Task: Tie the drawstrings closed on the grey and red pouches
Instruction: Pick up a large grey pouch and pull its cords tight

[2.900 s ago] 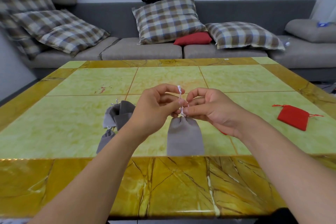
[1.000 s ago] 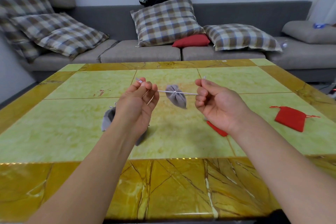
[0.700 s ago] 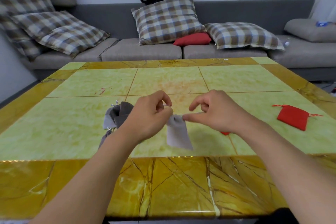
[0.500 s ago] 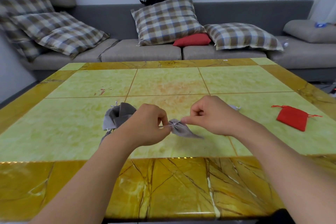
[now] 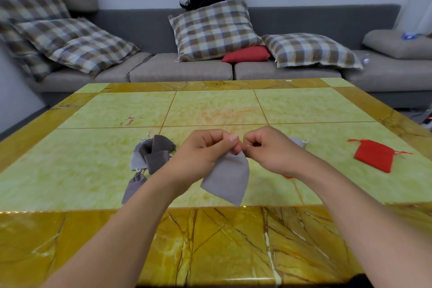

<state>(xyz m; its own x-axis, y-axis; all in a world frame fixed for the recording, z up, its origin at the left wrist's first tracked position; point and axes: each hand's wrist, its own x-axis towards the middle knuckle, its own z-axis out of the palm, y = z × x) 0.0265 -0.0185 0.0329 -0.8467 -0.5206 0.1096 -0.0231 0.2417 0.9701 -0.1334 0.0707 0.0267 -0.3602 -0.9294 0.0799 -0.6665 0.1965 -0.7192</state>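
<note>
A light grey pouch (image 5: 228, 177) hangs from its gathered neck just above the table's near side. My left hand (image 5: 205, 152) pinches the neck from the left. My right hand (image 5: 268, 149) pinches the white drawstring at the neck from the right. Both hands have curled fingers and nearly touch. A pile of darker grey pouches (image 5: 152, 154) lies on the table left of my left hand, with one more grey pouch (image 5: 133, 186) nearer me. A red pouch (image 5: 374, 155) lies at the right. A sliver of another red pouch (image 5: 288, 176) shows under my right wrist.
The green and yellow marble table (image 5: 210, 110) stretches toward a grey sofa (image 5: 187, 70) with checked cushions and a red cushion (image 5: 245, 54). Part of another grey pouch (image 5: 298, 141) peeks out behind my right hand.
Earlier my hands pulled the drawstrings wide apart with the pouch raised. They have since come together at the neck, and the pouch now hangs lower, its body toward me.
</note>
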